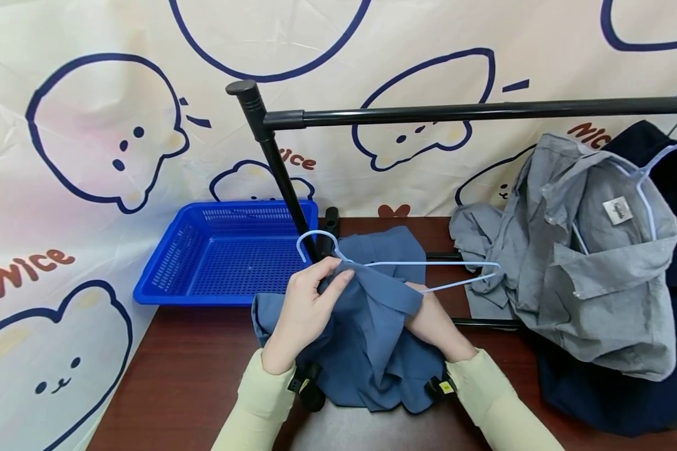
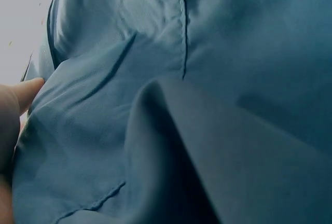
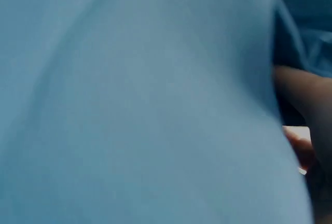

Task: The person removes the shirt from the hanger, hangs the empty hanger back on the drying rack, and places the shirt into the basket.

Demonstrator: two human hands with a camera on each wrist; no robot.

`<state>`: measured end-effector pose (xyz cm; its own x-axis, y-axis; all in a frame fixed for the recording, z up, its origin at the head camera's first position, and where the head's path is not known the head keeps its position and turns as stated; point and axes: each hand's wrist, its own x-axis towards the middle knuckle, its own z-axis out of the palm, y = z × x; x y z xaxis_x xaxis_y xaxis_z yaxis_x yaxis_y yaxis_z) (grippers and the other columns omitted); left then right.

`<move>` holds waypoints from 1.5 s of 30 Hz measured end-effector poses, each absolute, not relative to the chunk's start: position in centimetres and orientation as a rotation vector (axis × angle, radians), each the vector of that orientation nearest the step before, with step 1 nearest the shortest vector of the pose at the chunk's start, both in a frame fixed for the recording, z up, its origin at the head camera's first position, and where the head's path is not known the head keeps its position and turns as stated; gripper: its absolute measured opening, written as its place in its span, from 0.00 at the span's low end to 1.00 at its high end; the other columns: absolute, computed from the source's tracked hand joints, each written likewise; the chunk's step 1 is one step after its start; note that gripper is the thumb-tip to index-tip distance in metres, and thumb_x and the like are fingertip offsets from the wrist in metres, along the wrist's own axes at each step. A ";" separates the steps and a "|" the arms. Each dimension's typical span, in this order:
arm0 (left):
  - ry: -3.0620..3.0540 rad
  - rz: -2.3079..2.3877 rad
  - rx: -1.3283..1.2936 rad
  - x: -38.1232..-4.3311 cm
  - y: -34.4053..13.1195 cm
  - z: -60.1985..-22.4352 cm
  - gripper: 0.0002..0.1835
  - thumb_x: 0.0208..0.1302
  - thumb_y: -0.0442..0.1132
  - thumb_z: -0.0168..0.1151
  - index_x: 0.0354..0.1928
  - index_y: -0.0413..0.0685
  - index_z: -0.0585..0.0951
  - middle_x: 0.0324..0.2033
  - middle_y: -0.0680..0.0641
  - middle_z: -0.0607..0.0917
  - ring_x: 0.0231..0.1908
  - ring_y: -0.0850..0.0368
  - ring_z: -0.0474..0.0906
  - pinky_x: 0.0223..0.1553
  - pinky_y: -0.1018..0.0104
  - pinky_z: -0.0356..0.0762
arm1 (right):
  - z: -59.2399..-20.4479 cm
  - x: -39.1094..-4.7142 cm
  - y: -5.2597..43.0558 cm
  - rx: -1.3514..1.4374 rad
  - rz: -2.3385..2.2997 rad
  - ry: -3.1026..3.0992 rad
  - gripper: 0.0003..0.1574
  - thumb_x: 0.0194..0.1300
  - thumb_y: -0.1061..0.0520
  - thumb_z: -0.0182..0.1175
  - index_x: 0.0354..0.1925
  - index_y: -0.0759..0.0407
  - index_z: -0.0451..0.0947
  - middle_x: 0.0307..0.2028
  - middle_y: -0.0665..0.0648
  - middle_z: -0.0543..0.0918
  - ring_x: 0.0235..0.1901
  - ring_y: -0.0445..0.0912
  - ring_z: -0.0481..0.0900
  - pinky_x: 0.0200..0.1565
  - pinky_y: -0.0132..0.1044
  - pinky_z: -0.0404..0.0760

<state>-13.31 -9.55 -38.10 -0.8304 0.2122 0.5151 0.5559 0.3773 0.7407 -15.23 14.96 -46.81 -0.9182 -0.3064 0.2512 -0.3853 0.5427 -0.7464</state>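
Note:
A slate-blue shirt [image 1: 367, 338] is bunched between both hands, its lower part hanging over the table's front. The light-blue wire hanger [image 1: 434, 264] is partly inside it, with its hook to the left and one end sticking out to the right. My left hand [image 1: 310, 307] pinches the shirt's edge beside the hook between thumb and fingers. On the other side my right hand [image 1: 431, 319] grips the shirt below the hanger's bare end, its fingers mostly hidden by a fabric flap. Blue cloth fills most of the left wrist view, with a thumb [image 2: 28, 92] at its edge.
A black rack's top bar [image 1: 457, 113] crosses behind the hands. At right hang a grey shirt [image 1: 615, 300] on a hanger and a dark navy garment [image 1: 592, 401]. A blue plastic basket [image 1: 192, 299] stands at the back left of the brown table [image 1: 186, 369].

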 end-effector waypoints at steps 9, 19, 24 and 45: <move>-2.294 -1.386 -0.619 -13.7 -10.3 -38.4 0.07 0.76 0.44 0.60 0.43 0.54 0.86 0.22 0.58 0.71 0.20 0.59 0.63 0.23 0.62 0.63 | -44.4 -15.0 18.9 0.387 1.635 -2.713 0.30 0.58 0.60 0.76 0.59 0.58 0.82 0.53 0.58 0.84 0.53 0.55 0.82 0.55 0.55 0.78; -2.294 -1.383 -0.561 -14.0 -11.0 -38.5 0.08 0.76 0.45 0.60 0.42 0.54 0.85 0.25 0.59 0.75 0.23 0.59 0.68 0.25 0.61 0.64 | -39.8 -13.9 22.2 0.312 1.556 -2.627 0.40 0.61 0.55 0.75 0.69 0.56 0.72 0.51 0.58 0.85 0.52 0.54 0.83 0.53 0.40 0.80; -2.330 -1.377 -0.563 -13.9 -11.1 -38.4 0.08 0.76 0.46 0.60 0.43 0.55 0.86 0.22 0.58 0.72 0.20 0.59 0.64 0.24 0.61 0.62 | -38.2 -13.3 23.2 0.264 1.429 -2.553 0.39 0.63 0.54 0.74 0.70 0.54 0.72 0.53 0.58 0.85 0.51 0.46 0.81 0.51 0.29 0.76; -2.438 -1.398 -0.721 -12.9 -8.4 -38.9 0.09 0.74 0.47 0.62 0.45 0.53 0.87 0.26 0.59 0.77 0.24 0.62 0.70 0.26 0.64 0.71 | -36.2 -12.2 18.9 0.513 1.383 -2.510 0.17 0.70 0.53 0.68 0.56 0.47 0.84 0.47 0.45 0.86 0.43 0.39 0.83 0.45 0.34 0.80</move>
